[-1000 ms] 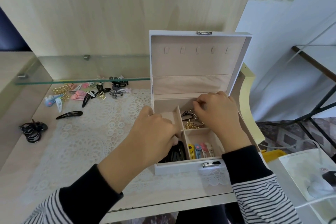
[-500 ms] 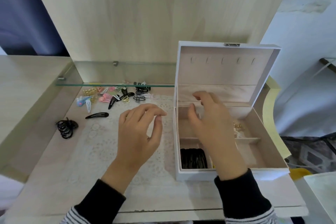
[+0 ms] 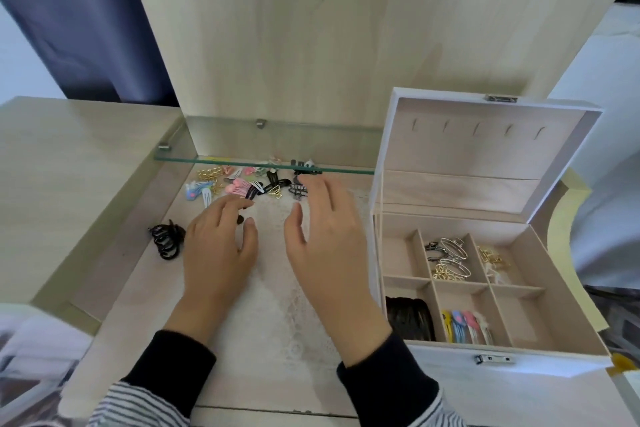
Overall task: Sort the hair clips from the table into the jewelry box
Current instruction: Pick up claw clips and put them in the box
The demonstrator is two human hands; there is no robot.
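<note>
A long, plain black fabric cuff (image 3: 169, 371) ends at the left wrist, and a matching black cuff (image 3: 388, 381) at the right. Above each begins a white sleeve with thin dark stripes (image 3: 135, 411). The left hand (image 3: 218, 253) and right hand (image 3: 329, 253) are bare.

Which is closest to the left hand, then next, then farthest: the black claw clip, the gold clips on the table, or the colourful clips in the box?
1. Black claw clip: just left of the left hand.
2. Gold clips on the table: beyond the hand, by the glass shelf.
3. Colourful clips: far right, in the jewelry box's front middle compartment.
</note>
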